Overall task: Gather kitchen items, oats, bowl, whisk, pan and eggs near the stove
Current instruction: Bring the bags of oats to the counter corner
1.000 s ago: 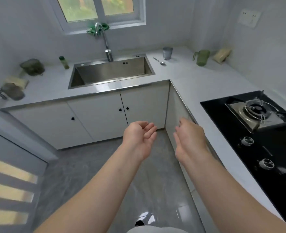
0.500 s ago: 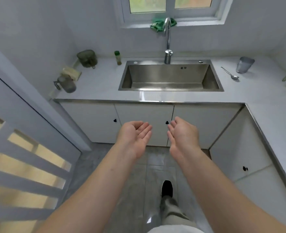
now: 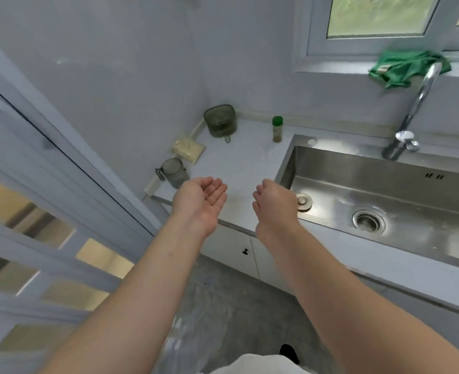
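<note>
- Since half a second ago both hands have come from in front of the cupboard doors to over the front edge of the white counter [image 3: 244,157], and the view has swung left, toward the corner beside the sink.
- Against the left wall a pale, soft bag of oat-like flakes [image 3: 188,150] lies flat on the counter, well ahead of the hands; blur keeps its contents from being read for certain.
- The left hand [image 3: 198,201] hovers palm up with its fingers [image 3: 217,188] loosely spread and nothing in them. It covers the lower right of a grey glass jar with a wire clasp [image 3: 173,172], which stands just in front of the bag.
- The right hand [image 3: 275,205] is turned thumb-side up, its fingers loosely curled and holding nothing. It hides the near left corner of the stainless steel sink [image 3: 357,168].
- Behind the bag, in the corner, sits a green-tinted see-through tub with a short handle [image 3: 220,120]; its inside is too dim to make out.
- A small spice bottle with a green cap [image 3: 277,129] stands between the tub and the sink.
- The sink is cut off at the right edge; a round metal plug [image 3: 303,201] lies in it near the drain [image 3: 368,221].
- A chrome tap [image 3: 414,112] rises behind it, its spout in front of a crumpled green cloth [image 3: 401,68] on the window sill.
</note>
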{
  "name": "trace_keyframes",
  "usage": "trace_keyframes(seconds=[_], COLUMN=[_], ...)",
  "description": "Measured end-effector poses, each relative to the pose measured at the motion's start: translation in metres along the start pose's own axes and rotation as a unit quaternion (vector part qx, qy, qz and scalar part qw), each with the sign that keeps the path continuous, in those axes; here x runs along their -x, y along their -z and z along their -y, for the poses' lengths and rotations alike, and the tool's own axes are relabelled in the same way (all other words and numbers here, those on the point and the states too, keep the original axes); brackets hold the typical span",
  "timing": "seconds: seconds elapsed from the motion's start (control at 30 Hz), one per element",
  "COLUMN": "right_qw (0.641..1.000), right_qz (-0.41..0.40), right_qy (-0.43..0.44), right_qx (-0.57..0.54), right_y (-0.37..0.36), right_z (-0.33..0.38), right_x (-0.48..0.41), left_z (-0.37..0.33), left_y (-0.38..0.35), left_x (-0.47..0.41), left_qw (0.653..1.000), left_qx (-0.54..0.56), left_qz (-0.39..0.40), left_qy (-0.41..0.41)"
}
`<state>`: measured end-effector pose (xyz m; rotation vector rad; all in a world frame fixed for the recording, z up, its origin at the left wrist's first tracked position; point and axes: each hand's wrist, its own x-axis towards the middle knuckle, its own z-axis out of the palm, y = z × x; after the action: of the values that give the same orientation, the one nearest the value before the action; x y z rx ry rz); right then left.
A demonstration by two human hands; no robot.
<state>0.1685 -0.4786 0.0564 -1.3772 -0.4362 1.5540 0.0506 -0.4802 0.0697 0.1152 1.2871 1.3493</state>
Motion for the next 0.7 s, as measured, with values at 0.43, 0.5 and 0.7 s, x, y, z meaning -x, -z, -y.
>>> trace_keyframes(seconds=[0.43, 0.5, 0.7], right_qw=[0.994, 0.993, 0.988], right_qz=[0.027, 0.009, -0.009], right_qy=[-0.028, -0.064, -0.112], right_qx=[0.102, 0.094, 0.106], right_y=[-0.143, -0.169, -0.243], right_z=[0.04, 0.043, 0.041], right_x=[-0.176, -0.203, -0.263], left_z=[-0.161, -0.176, -0.199], left_y=[-0.013, -0.018, -0.031], left_x=[-0.276, -0.315, -0.412], left_qw=[0.772, 0.681, 0.523], left_qx=[-0.561, -0.663, -0.818], left_qz=[-0.094, -0.1, -0.082], left_qy=[-0.285, -0.293, -0.223])
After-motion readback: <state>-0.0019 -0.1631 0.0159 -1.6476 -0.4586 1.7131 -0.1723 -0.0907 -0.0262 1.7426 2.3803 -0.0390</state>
